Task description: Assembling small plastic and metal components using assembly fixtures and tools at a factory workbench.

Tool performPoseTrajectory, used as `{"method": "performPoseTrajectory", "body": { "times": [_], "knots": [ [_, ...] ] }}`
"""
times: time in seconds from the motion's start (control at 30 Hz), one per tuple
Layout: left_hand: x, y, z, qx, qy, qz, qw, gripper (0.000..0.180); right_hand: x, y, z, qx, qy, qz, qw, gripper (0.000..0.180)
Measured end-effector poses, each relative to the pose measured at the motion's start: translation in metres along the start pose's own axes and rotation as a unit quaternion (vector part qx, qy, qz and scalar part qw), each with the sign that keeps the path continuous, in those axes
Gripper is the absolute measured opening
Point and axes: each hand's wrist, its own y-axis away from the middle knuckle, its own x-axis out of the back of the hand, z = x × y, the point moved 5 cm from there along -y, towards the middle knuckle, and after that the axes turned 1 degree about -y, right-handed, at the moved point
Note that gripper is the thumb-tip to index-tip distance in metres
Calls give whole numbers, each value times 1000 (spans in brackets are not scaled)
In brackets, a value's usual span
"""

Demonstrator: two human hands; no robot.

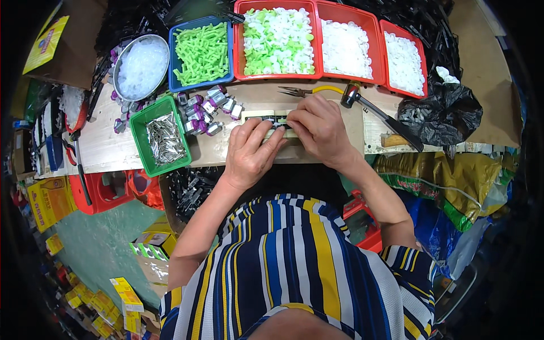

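Note:
A long cream-coloured holder [259, 114] lies near the front edge of the bench, with a narrow black part [274, 119] in it that shows small pale and green bits. My left hand [252, 150] grips the holder's left side, its fingers bent over the black part. From the right, my right hand [323, 130] pinches thumb and fingers together over the same part; what sits in the pinch is too small to make out. Behind my right hand lie pliers [311, 90] with yellow grips. A hammer [374, 107] with a dark handle rests to their right.
A green bin [136, 127] of metal pins stands left, beside purple-and-silver pieces [208, 107]. Behind are a bowl [115, 79] of clear parts, a blue bin [173, 56] of green parts and red bins [238, 45] of white and green parts. A black bag [447, 113] sits right.

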Motion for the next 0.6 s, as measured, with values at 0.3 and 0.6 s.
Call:
{"method": "performPoseTrajectory", "body": {
  "times": [0.3, 0.6],
  "knots": [
    [2, 0, -2, 12, 36, 18, 999, 31, 28, 7, 12, -28, -73, -16, 997, 27],
    [7, -42, 3, 85, 49, -19, 995, 19, 27, 25, 17, -46, -25, -53, 997, 37]
  ]
}}
